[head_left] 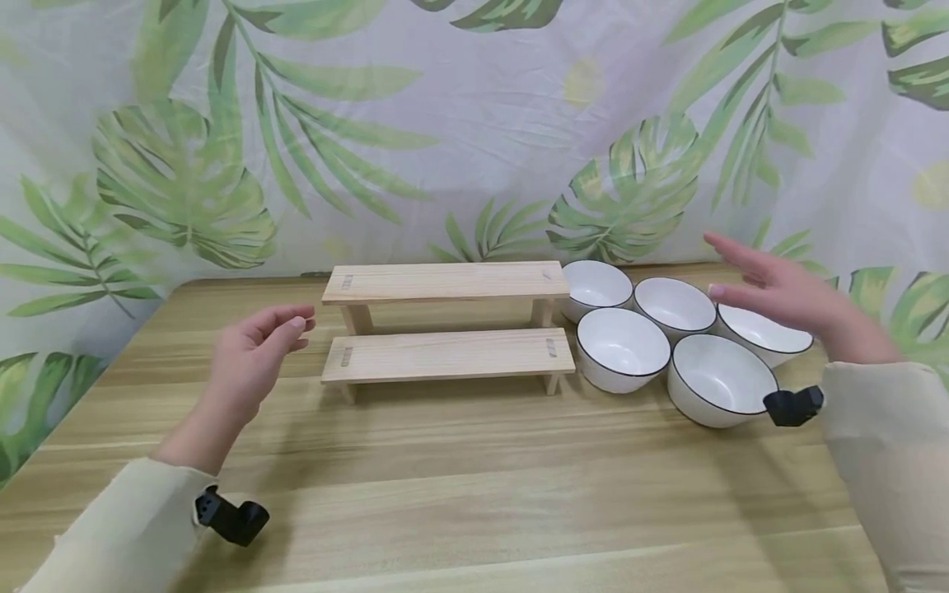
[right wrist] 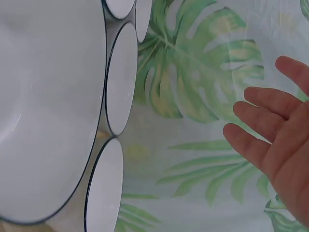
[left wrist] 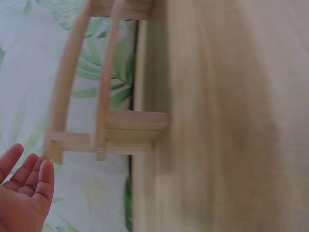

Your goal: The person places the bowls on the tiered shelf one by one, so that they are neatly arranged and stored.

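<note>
A two-step wooden rack [head_left: 448, 356] of pale wood stands mid-table. My left hand [head_left: 255, 354] hovers just left of it with relaxed fingers and nothing in them; in the left wrist view its fingertips [left wrist: 46, 169] appear close to the end of the rack [left wrist: 72, 96]. On the right, several white bowls with dark rims sit together, among them a large front bowl [head_left: 722, 380] and a smaller bowl [head_left: 623, 350] beside the rack. Over the rear right bowl [head_left: 764, 331] my right hand [head_left: 786, 292] is raised, fingers extended and holding nothing. The right wrist view shows that hand [right wrist: 285, 140] apart from the bowls.
The wood-grain table [head_left: 474, 502] carries everything. A leaf-print cloth [head_left: 489, 123] hangs behind its back edge. Two more white bowls, one at the back [head_left: 596, 284] and one in the middle [head_left: 675, 305], stand against their neighbours. A black wrist camera [head_left: 233, 517] is strapped to the left sleeve.
</note>
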`<state>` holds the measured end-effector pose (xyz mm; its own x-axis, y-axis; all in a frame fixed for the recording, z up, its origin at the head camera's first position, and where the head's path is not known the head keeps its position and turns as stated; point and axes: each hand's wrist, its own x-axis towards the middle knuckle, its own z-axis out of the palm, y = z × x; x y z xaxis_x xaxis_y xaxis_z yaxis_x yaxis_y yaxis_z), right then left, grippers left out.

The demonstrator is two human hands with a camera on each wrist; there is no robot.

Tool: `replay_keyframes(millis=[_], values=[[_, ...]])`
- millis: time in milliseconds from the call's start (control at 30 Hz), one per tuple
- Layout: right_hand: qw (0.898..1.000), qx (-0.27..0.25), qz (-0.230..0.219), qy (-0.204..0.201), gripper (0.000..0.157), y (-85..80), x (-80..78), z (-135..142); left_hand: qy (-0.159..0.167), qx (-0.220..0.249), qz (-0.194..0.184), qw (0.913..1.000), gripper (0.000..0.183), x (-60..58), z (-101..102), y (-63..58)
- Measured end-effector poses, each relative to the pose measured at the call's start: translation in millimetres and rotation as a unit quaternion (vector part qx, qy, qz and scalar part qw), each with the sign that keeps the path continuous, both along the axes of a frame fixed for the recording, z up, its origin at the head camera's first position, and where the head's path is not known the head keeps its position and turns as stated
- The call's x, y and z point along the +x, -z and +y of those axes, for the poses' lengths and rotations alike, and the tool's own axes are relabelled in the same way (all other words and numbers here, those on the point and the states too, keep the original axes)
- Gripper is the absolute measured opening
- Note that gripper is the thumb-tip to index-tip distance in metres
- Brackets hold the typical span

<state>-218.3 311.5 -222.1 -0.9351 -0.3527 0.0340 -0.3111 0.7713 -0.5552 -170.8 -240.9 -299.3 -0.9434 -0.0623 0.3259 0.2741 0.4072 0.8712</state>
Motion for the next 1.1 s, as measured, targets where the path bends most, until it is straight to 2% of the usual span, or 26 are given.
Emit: replay_keyframes(millis=[133, 267, 467, 567, 667, 800, 933, 1100], values=[[1.0, 0.007, -0.013, 0.022, 0.073, 2.6, 3.0, 14, -0.011, -0.017, -0.027, 0.9994, 0.034, 0.5, -1, 9.4], [0.999, -0.008, -0.018, 0.026, 0.073, 8.9, 3.2, 28, -0.014, -0.01, -0.053, 0.9985, 0.036, 1.1, -2, 17.2], [0.999, -0.014, -0.021, 0.033, 0.075, 24.6, 1.7, 50, -0.014, 0.02, -0.079, 0.9965, 0.03, 1.0, -2, 25.7], [0.998, -0.012, -0.026, 0.051, 0.077, 32.3, 1.4, 58, -0.007, 0.053, -0.088, 0.9947, 0.023, 0.8, -2, 28.6], [0.997, -0.011, -0.031, 0.071, 0.078, 39.3, 0.2, 66, 0.013, 0.13, -0.102, 0.9862, 0.017, 0.7, -3, 31.3], [0.996, -0.001, -0.029, 0.088, 0.08, 49.2, -2.2, 74, 0.027, 0.223, -0.125, 0.9663, 0.018, 0.8, -4, 34.1], [0.993, 0.022, -0.025, 0.11, 0.082, 59.6, -3.7, 81, 0.021, 0.238, -0.145, 0.9602, 0.017, 1.3, -4, 37.1], [0.99, 0.024, -0.033, 0.135, 0.085, 71.7, -5.0, 84, 0.018, 0.24, -0.155, 0.9581, 0.018, 1.2, -1, 42.4]])
